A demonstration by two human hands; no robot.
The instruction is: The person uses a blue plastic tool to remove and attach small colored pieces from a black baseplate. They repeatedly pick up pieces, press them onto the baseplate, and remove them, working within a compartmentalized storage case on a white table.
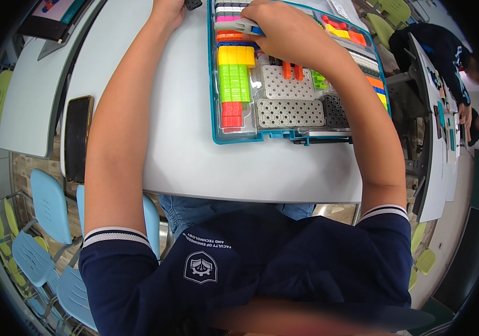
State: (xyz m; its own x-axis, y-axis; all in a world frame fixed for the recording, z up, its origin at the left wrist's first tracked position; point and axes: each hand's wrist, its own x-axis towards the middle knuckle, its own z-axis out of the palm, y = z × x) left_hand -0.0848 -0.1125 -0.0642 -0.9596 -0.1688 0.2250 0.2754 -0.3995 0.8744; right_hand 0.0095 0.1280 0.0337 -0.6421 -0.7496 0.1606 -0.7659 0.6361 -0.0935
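My right hand [287, 31] is closed around a grey-and-blue plier-like tool [240, 26]. Its grey end points left over the colourful pieces in the parts tray [215, 112]. At the top edge, partly cut off, my left hand [168, 12] is closed on a small dark grey piece [193, 4], just left of the tray. Below the right hand lie yellow blocks [236, 56], lime green blocks [234, 84] and red blocks [231, 115]. Light grey perforated plates [290, 113] fill the tray's middle, with orange pieces [292, 71] on the upper one.
A black phone [78, 139] lies on the white table [250, 168] beside my left forearm. A laptop [55, 19] rests on another table at the far left. Blue chairs [51, 204] stand at the left. Another person [432, 50] leans over a table at the right.
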